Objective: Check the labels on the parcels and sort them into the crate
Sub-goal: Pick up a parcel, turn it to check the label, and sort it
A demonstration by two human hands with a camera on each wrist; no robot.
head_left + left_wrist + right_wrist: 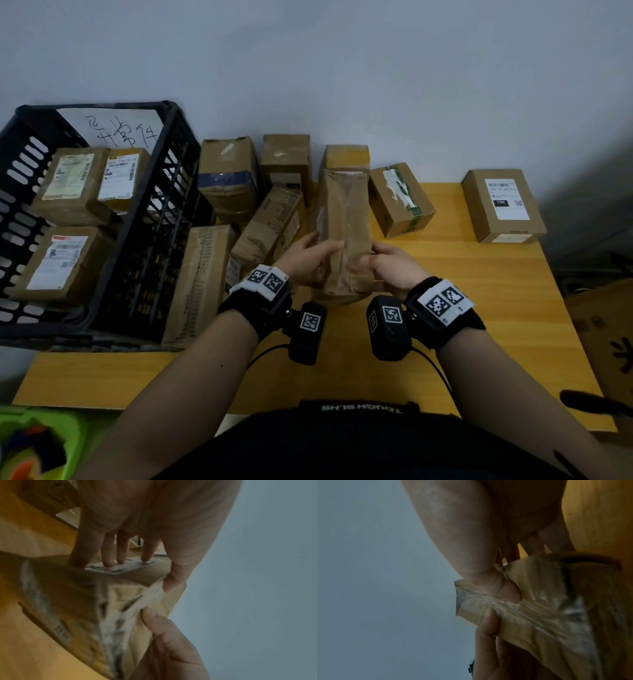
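I hold a long brown taped parcel [346, 233] over the middle of the yellow table [479, 308], far end tilted up. My left hand [306, 253] grips its near left side and my right hand [387, 263] its near right side, thumbs on top. In the left wrist view my left fingers [120, 555] press a white label [123, 570] on the parcel's [82, 601] underside. The right wrist view shows my right thumb [505, 592] pressing the crinkled tape. The black crate [178, 144] stands at the left with three labelled parcels [68, 185] inside.
Several brown boxes [227, 174] stand along the wall behind the held parcel. A green-taped box [399, 200] and a labelled box [503, 205] sit to the right. A long flat box [202, 281] leans beside the crate. Another carton [603, 342] stands off the table's right edge.
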